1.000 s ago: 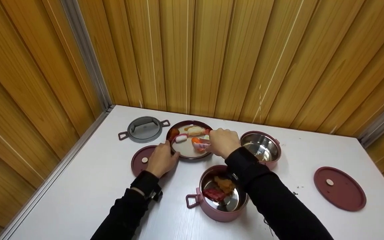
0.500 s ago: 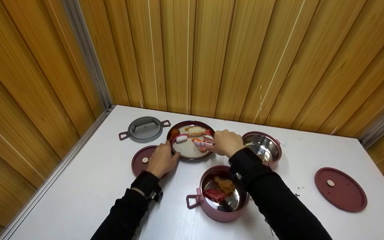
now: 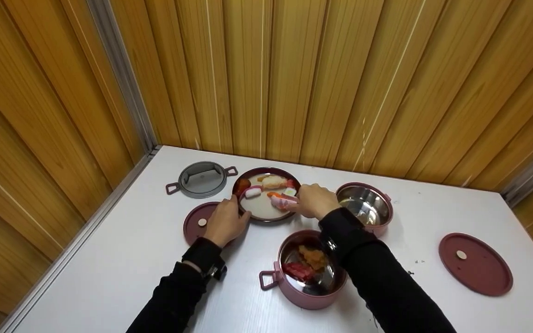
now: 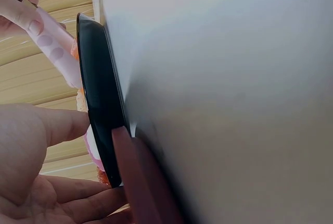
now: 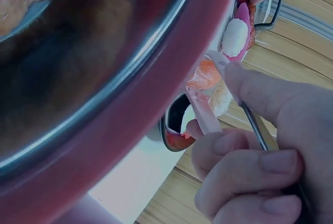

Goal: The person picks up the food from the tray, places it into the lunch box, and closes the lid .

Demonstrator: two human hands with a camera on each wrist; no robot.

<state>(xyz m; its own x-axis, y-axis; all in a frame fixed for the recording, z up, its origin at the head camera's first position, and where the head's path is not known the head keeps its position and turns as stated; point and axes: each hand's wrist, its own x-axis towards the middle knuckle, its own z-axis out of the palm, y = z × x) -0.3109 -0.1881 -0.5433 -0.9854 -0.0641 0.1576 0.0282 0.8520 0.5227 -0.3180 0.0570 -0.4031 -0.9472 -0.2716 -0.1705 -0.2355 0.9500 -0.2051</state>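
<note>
In the head view my right hand [image 3: 316, 201] holds pink tongs [image 3: 284, 201] over the right side of a dark-rimmed plate [image 3: 262, 208]. The tong tips are at an orange food piece [image 5: 204, 75]; whether they pinch it I cannot tell. My left hand [image 3: 226, 222] holds the plate's near-left rim, with the thumb and fingers set apart on the edge, as the left wrist view shows. Also on the plate are a white-and-pink piece [image 3: 251, 192], what looks like a fried prawn [image 3: 273, 181], a red-brown piece [image 3: 244, 186] and a small white-and-green piece [image 3: 289, 191].
A pink pot [image 3: 310, 300] with red and golden-brown food stands below my right forearm. Behind that wrist is a second steel-lined pot [image 3: 363, 203]. A grey lid [image 3: 201, 180] lies back left, one maroon lid [image 3: 195, 226] beneath my left hand, another [image 3: 477, 266] far right.
My right hand has shifted slightly to the right, and the arms of the tongs look closer together. The left hand stays on the plate's rim.
</note>
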